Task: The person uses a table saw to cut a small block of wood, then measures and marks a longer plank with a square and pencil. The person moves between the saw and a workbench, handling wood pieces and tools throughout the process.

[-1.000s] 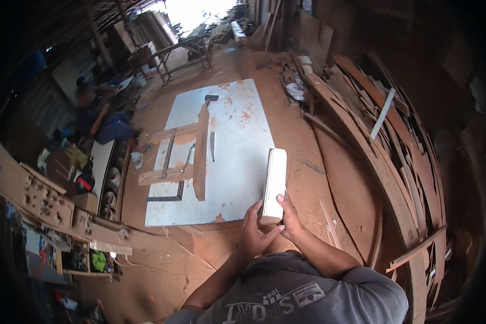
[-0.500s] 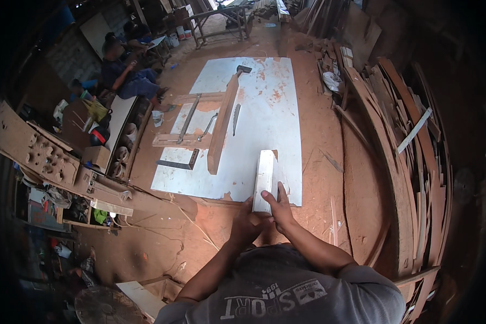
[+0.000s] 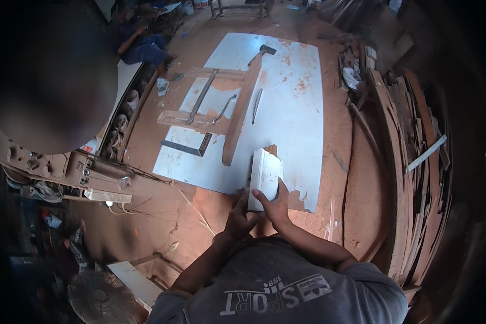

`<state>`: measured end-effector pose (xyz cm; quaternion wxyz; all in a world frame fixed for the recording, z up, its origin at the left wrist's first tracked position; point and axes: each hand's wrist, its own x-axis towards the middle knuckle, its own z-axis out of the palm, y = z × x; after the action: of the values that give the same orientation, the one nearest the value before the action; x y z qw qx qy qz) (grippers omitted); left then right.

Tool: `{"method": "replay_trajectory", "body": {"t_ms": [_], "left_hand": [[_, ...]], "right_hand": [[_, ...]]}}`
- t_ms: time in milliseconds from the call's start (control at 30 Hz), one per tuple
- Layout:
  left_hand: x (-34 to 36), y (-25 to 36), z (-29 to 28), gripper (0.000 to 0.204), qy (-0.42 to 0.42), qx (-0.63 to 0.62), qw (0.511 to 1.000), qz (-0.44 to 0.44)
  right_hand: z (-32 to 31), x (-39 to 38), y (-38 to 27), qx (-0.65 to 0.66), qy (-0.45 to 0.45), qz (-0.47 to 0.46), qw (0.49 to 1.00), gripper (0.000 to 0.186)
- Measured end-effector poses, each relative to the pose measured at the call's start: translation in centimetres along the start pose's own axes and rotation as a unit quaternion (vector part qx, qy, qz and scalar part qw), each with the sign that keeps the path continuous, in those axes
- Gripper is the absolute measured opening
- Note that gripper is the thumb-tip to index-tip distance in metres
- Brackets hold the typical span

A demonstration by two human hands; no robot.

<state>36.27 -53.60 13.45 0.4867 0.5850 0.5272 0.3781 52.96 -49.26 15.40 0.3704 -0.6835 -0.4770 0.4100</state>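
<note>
Close to my body I hold a white-painted wooden block [image 3: 266, 175], its far end showing bare brown wood. My right hand [image 3: 276, 205] wraps its near right side, thumb on the white face. My left hand [image 3: 240, 218] closes round the near left edge, its fingers partly hidden. Beyond the block, on a white board [image 3: 291, 124], lies a partly joined wooden frame: a long thick timber [image 3: 243, 110] with two rails [image 3: 191, 121] running left. A metal bar [image 3: 202, 97] and a bent metal rod [image 3: 224, 109] lie across the frame.
A hammer [image 3: 268, 49] rests by the timber's far end, a try square [image 3: 187, 148] left of its near end, and a thin dark blade [image 3: 257, 106] to its right. Stacked planks [image 3: 410, 178] line the right. Another person [image 3: 144, 47] sits at upper left. A blurred dark shape [image 3: 51, 81] blocks part of the left.
The block has turned in my hands, so a broader white side and more of its brown end show. My view has shifted, and a dark blurred shape has come in at upper left.
</note>
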Motion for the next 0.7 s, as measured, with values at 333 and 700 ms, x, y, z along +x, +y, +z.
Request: {"method": "replay_trajectory", "body": {"t_ms": [333, 700], "left_hand": [[0.2, -3.2, -2.8, 0.066, 0.084, -0.279, 0.937, -0.192], [-2.3, -12.2, -13.2, 0.015, 0.578, -0.158, 0.798, -0.071]], "right_hand": [[-0.6, 0.0, -0.6, -0.248, -0.143, -0.176, 0.942, 0.106], [-0.1, 1.6, 0.3, -0.394, -0.175, -0.293, 0.853, 0.119]]}}
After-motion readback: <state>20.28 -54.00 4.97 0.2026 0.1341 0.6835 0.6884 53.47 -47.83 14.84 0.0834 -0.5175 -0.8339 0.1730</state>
